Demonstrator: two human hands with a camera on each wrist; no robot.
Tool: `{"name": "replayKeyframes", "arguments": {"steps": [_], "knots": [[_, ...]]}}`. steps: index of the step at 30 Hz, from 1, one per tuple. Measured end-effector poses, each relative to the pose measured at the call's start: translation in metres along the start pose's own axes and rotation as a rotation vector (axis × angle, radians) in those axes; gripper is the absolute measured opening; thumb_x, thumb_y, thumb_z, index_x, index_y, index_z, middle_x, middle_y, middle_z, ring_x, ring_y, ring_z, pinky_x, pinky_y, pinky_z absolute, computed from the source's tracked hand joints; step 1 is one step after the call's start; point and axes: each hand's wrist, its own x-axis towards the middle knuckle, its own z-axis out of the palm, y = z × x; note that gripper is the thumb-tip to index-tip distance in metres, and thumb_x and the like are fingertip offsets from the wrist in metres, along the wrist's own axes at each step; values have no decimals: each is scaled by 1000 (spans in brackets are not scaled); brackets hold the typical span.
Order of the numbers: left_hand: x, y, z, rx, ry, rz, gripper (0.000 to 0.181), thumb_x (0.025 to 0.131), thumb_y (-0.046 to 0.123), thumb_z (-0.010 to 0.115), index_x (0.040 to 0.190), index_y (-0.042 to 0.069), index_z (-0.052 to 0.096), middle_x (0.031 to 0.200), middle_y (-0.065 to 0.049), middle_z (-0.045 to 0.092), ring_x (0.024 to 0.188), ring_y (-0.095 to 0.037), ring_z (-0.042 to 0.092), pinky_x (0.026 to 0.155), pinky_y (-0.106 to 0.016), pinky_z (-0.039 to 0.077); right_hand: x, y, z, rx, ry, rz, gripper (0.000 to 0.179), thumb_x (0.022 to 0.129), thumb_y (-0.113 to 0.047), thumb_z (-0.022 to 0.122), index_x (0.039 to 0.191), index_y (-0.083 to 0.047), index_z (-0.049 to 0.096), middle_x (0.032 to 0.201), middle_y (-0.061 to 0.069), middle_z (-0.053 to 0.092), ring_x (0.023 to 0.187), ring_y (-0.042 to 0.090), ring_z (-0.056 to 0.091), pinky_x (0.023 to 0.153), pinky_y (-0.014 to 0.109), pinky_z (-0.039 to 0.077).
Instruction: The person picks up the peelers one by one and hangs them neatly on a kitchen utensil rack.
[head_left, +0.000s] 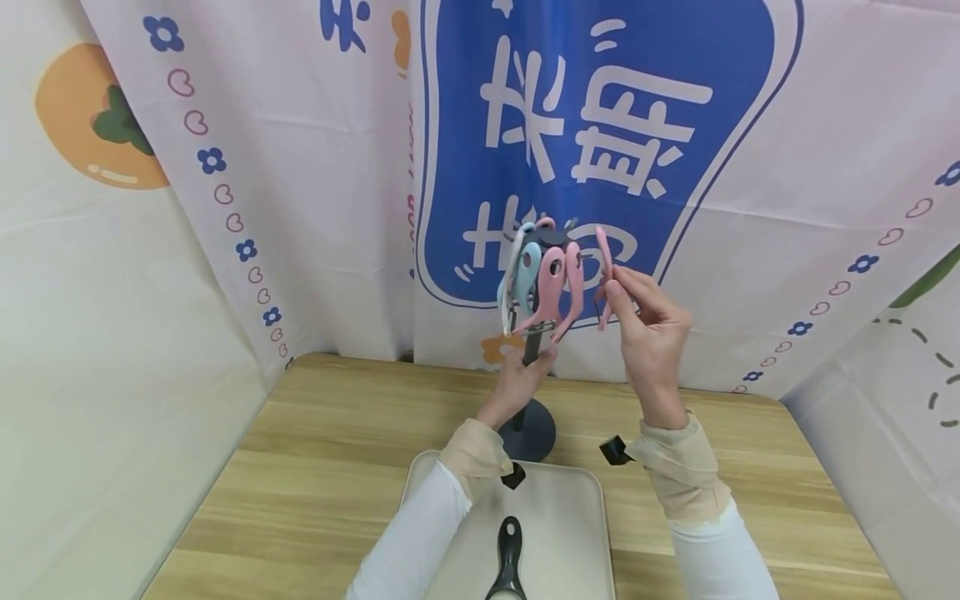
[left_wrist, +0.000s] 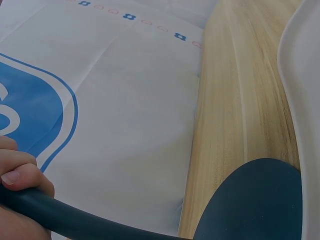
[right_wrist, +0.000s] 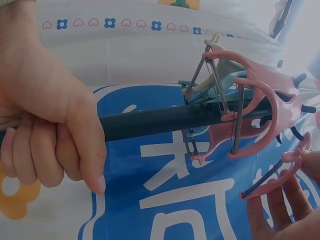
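Note:
A dark stand with a pole and round base stands at the back of the table. Y-shaped peelers hang from its top hooks: pink peelers, a light blue peeler and a whitish one. My left hand grips the pole below them, fingers wrapped round it in the right wrist view. To the right of the rack, my right hand pinches another pink peeler between thumb and fingers. Whether that peeler touches a hook, I cannot tell.
A beige tray lies in front of the stand, under my left forearm. On it is a utensil with a black handle, its lower end cut off by the frame. A printed curtain hangs behind the wooden table.

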Motion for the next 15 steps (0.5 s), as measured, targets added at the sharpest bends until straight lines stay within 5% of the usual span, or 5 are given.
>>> {"name": "replayKeyframes", "arguments": {"steps": [10,15], "knots": [[-1,0,0,9,5,4,55,111,39,54,63,15,44,53,9,33,45,-11,26,47,-28,23,1,4,7,-7,2,21,21,101,7,67,120,11,74,109,8,79,90,22,75,63,17,56],[0,0,-1,20,6,16,54,111,38,54,62,16,44,53,9,33,45,-10,26,46,-27,23,0,5,11,-55,-8,45,23,102,7,65,123,9,74,111,5,79,95,20,78,76,20,60]]}}
